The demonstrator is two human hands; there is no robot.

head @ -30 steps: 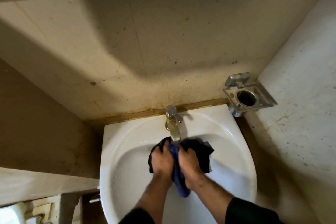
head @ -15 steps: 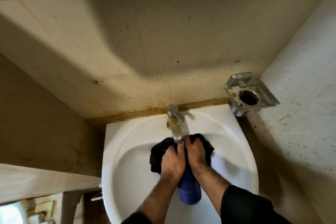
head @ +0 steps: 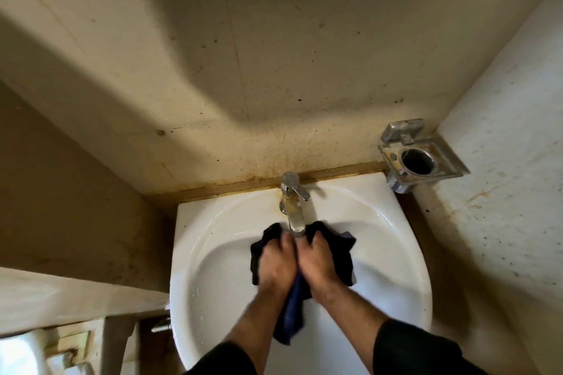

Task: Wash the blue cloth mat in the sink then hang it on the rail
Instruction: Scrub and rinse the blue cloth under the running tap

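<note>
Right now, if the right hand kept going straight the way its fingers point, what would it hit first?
Probably the chrome tap spout: the right hand, gripping the dark blue cloth mat, points up the picture toward it. Depth is unclear, so it may pass underneath to the white sink's back wall.

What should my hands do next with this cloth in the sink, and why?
Probably keep rubbing the bunched blue cloth mat between both fists under the tap. The left hand and right hand grip it over the white sink, so washing looks unfinished, and no rail is in view.
</note>
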